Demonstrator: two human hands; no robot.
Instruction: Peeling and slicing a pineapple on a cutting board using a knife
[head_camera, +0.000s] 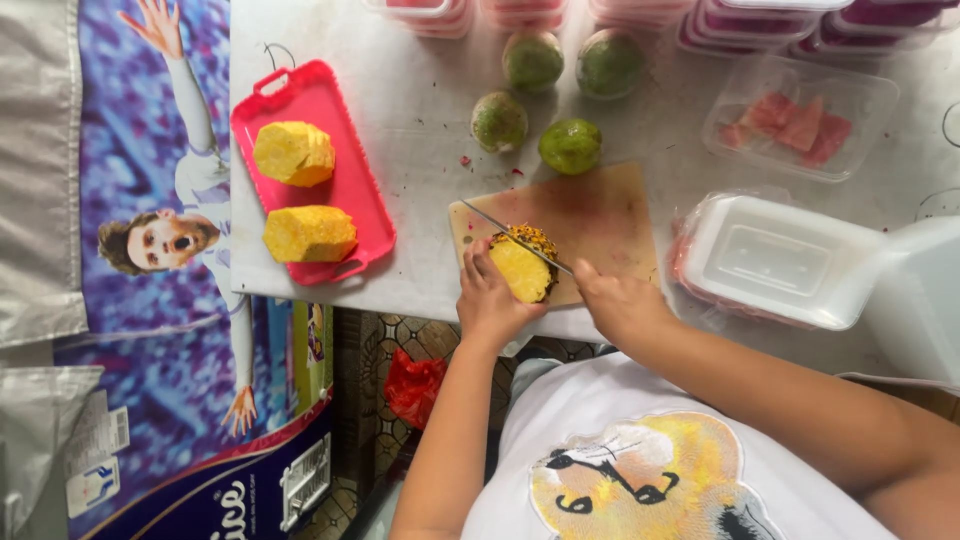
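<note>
Gripping a pineapple (524, 266) on the cutting board (600, 215), left hand (490, 300) steadies it. Right hand (620, 300) is closed round the knife (515, 238) slicing across the top.

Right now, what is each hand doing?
Left hand: closed on the pineapple, steadying it on the cutting board.
Right hand: closed on the knife.

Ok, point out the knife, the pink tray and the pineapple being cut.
knife (515, 239), head view, middle of the blade.
pink tray (352, 185), head view, bare floor near its right rim.
pineapple (522, 268), head view, yellow peeled side.
</note>
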